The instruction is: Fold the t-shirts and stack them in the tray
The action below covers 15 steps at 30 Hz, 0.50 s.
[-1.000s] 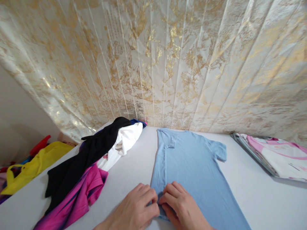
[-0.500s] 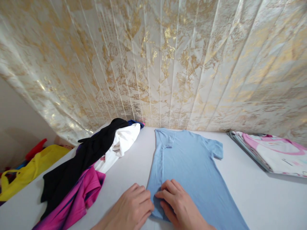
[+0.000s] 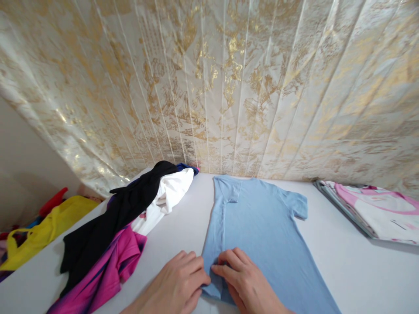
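Observation:
A light blue T-shirt point(image 3: 262, 226) lies spread on the white table, collar end toward the wall. Its left side is folded inward in a long strip, with that sleeve doubled back on top, while the right sleeve points outward. At the lower left corner, my left hand point(image 3: 178, 279) has its fingers curled closed on the shirt's edge. Just right of it, my right hand point(image 3: 244, 277) is on the folded strip, thumb and fingers pinched together on the fabric. The shirt's lower right part runs out of view.
On the white table point(image 3: 176, 231), a loose heap of black clothing point(image 3: 118, 222), white clothing point(image 3: 173, 192) and pink clothing point(image 3: 114, 266) lies left. A folded stack of clothes point(image 3: 376, 209) sits right. Beyond the table's left edge is yellow clothing point(image 3: 49, 226). A gold-patterned curtain point(image 3: 209, 87) hangs behind.
My right hand's fingers have drawn closer together on the folded strip. My left hand stays at the lower left corner, shifted very slightly. The whole view has moved a little.

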Available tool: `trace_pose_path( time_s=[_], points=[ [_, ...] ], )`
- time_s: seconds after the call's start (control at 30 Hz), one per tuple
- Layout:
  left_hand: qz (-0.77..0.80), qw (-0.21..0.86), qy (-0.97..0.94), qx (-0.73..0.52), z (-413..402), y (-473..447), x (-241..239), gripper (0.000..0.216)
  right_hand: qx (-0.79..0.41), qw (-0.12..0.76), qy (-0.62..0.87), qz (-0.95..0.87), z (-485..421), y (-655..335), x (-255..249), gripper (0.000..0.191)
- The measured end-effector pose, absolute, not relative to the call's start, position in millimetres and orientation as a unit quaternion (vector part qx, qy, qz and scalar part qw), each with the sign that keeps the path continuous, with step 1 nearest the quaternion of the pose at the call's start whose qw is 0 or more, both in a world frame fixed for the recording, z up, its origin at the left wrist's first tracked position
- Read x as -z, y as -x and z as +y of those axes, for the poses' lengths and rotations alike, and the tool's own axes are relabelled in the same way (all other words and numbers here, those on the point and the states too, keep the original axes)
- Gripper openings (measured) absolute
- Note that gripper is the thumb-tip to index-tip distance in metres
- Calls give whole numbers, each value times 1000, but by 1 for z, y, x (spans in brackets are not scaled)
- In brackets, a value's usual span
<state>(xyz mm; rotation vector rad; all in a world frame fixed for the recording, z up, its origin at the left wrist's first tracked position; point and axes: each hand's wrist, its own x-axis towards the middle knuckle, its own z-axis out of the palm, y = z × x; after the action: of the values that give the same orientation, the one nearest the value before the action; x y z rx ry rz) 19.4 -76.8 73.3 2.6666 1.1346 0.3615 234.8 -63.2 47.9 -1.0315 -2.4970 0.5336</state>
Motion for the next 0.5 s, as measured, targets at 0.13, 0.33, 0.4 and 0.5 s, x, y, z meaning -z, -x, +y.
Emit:
trace_pose_path(
  time_s=[0.13, 0.33, 0.4, 0.5],
  points=[
    [416, 152, -886, -138, -83, -19, -80, 41, -171, 183, 372, -894, -64, -236, -52, 58],
    [439, 183, -869, -137, -84, -17, -86, 36, -173, 165, 362, -901, -58, -223, -67, 35],
    [430, 184, -874, -130, -82, -16, -85, 34, -163, 157, 388, -893, -54, -218, -70, 27],
    [413, 173, -884, -132, -79, -13, -81, 33, -155, 157, 398, -890, -49, -215, -68, 31]
  ],
)
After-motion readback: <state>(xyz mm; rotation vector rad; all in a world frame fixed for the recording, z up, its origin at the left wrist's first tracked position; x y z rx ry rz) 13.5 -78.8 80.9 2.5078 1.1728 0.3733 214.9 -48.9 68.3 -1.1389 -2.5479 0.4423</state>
